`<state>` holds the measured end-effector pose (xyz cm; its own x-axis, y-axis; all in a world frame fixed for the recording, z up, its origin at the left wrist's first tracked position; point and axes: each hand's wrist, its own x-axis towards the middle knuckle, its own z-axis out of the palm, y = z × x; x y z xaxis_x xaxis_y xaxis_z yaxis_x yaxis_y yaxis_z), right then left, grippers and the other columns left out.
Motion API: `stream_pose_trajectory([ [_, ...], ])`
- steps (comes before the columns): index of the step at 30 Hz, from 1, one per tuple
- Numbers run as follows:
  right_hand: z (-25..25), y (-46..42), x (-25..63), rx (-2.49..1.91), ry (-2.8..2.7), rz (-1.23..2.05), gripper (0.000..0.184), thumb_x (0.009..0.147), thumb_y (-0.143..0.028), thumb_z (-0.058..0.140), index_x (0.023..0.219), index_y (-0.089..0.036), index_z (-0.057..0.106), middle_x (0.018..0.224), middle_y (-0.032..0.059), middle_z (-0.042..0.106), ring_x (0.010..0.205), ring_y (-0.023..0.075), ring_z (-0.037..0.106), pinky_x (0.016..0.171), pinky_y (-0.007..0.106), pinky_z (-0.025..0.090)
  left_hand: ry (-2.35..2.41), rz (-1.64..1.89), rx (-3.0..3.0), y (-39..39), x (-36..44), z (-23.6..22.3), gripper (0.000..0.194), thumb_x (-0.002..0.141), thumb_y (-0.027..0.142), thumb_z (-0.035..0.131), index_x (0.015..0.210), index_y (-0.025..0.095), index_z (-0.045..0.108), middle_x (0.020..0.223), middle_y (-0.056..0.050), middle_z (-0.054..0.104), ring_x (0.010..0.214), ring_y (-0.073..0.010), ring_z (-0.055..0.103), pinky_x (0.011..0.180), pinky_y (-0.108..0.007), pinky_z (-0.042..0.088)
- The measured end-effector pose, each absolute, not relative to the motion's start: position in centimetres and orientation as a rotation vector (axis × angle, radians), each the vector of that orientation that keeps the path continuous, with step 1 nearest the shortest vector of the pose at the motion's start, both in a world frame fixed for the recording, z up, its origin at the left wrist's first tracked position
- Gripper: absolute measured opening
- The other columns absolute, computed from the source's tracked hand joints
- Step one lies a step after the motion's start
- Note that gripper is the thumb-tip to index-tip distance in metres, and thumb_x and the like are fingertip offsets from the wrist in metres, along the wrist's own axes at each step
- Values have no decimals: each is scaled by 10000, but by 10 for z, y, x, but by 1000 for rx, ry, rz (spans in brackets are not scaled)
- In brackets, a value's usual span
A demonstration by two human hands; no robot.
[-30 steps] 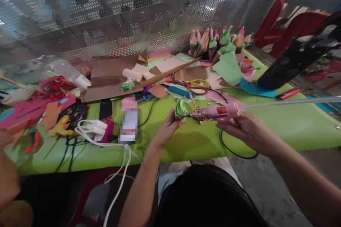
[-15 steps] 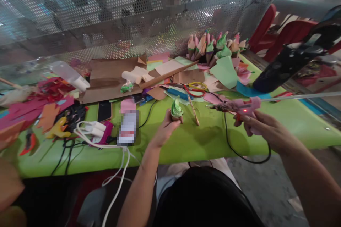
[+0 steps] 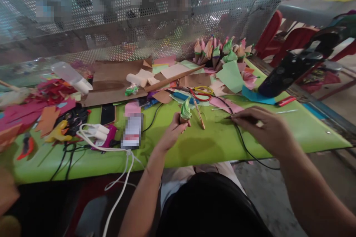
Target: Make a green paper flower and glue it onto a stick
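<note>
Upright in my left hand [image 3: 172, 133] is a paper ice cream cone [image 3: 185, 110] with a pale green swirl, its brown lower part wrapped by my fingers. My right hand [image 3: 258, 124] is over the right half of the table, fingers pinched round something small with a dark pointed tip. What it is I cannot make out. A black cable [image 3: 242, 140] runs beneath that hand. The pink glue gun cannot be seen now. Between my hands lies a thin pencil-like stick [image 3: 199, 115], close to the cone.
Finished paper cones [image 3: 217, 50] stand at the back right. Red-handled scissors [image 3: 201, 94], a blue cutter [image 3: 182, 96] and paper scraps lie behind my hands. A black bottle [image 3: 289, 72] stands right. Phone [image 3: 132, 131], chargers [image 3: 98, 131] and white cables are left. Part of another person shows far left.
My right hand moved right with the pink glue gun, away from the cone, then let go of it and now pinches something small. The cone stays in my left hand.
</note>
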<state>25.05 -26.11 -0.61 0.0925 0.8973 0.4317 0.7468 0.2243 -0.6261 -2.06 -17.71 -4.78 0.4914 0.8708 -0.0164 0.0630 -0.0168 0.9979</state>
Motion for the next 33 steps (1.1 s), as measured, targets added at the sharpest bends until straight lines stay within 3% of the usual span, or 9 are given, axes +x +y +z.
stream_pose_trajectory([
  [4, 0, -239, 199, -1322, -1760, 442, 164, 928, -323, 641, 892, -233, 773, 860, 52, 760, 786, 200, 683, 725, 315, 521, 866, 782, 1473, -177, -21, -49, 215, 857, 338, 571, 1022, 215, 505, 925, -7, 588, 809, -155, 495, 791, -306, 421],
  [10, -8, -221, 167, -1220, -1714, 497, 126, 904, -225, 653, 893, -217, 779, 853, 45, 759, 746, 175, 662, 704, 286, 505, 837, 784, 1466, -176, -19, -49, 231, 878, 312, 567, 1070, 225, 471, 929, 2, 590, 861, -156, 525, 830, -302, 442],
  [23, -13, -217, 158, -1303, -1673, 402, 84, 869, -209, 654, 881, -226, 735, 838, 40, 732, 721, 174, 637, 668, 275, 483, 831, 767, 1474, -177, -19, -48, 262, 871, 339, 578, 1063, 231, 437, 925, 9, 552, 881, -156, 498, 870, -306, 433],
  [33, -16, -212, 162, -1302, -1669, 520, 48, 842, -252, 678, 867, -217, 701, 791, 24, 702, 692, 165, 608, 633, 274, 444, 882, 749, 1495, -178, -18, -45, 224, 864, 293, 567, 1044, 228, 452, 893, 20, 521, 848, -151, 479, 860, -301, 433],
])
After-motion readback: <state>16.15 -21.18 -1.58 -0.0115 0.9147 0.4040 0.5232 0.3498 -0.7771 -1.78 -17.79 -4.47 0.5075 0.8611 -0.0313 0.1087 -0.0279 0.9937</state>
